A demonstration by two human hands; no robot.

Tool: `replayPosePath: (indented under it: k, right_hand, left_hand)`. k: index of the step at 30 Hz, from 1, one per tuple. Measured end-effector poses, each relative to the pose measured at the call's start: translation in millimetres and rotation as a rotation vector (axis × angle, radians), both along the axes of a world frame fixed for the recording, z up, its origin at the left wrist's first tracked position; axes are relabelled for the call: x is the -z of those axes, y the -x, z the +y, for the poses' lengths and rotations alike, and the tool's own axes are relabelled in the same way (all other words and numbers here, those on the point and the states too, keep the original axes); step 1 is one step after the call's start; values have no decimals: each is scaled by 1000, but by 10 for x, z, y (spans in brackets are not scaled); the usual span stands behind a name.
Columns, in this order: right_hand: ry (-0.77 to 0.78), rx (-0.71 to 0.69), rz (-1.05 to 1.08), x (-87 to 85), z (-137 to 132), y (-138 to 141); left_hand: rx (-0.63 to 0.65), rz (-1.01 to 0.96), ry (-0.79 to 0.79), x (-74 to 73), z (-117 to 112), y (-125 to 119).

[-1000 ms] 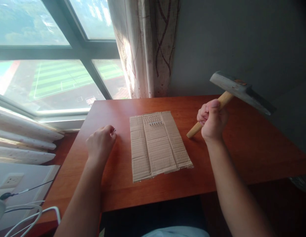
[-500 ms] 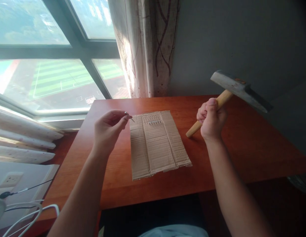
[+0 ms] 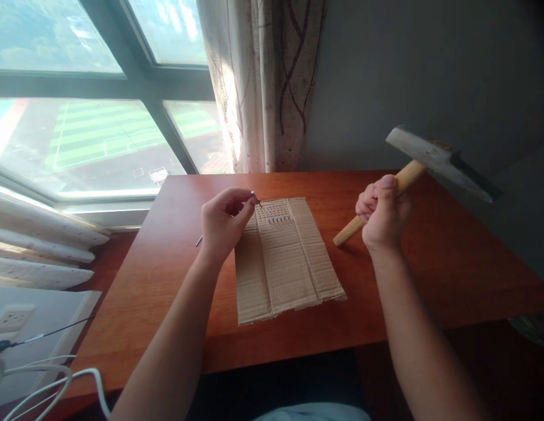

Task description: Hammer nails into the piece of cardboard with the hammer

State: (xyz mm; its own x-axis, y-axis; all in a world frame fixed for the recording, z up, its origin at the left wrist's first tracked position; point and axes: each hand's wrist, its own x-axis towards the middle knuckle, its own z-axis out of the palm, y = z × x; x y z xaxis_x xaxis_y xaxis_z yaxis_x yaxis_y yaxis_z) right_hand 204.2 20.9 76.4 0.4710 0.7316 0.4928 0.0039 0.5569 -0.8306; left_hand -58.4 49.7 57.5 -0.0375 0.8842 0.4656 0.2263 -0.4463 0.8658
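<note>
Between thumb and fingers, my left hand (image 3: 225, 225) pinches a small nail (image 3: 253, 195) above the far left part of a flat cardboard sheet (image 3: 289, 266). Near the far edge of that sheet is a grid of small dark holes (image 3: 272, 211), with a row of nails (image 3: 279, 220) standing along its near side. My right hand (image 3: 384, 213) grips the wooden handle of a hammer (image 3: 409, 175), raised over the table to the right of the cardboard. The metal head points up and away. Another thin metal piece (image 3: 199, 240) lies on the table, partly hidden behind my left hand.
The reddish-brown wooden table (image 3: 298, 339) stands against a grey wall (image 3: 363, 88). A window (image 3: 96, 134) and patterned curtain (image 3: 272, 88) are beyond it. White cables (image 3: 96, 380) and a wall socket (image 3: 13, 318) are at the lower left.
My left hand has moved right with the nail, from the cardboard's left corner to beside the hole grid. The thin metal piece behind it has come into view. The hammer stays raised.
</note>
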Motion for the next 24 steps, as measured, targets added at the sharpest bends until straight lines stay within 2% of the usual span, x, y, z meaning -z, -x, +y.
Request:
replayPosePath:
  k: [11, 24]
  right_hand:
    - [-3, 6, -26, -16, -14, 18]
    - [30, 32, -82, -68, -35, 40]
  left_hand:
    - [83, 325, -18, 21, -65, 28]
    - [78, 368, -18, 9, -74, 69]
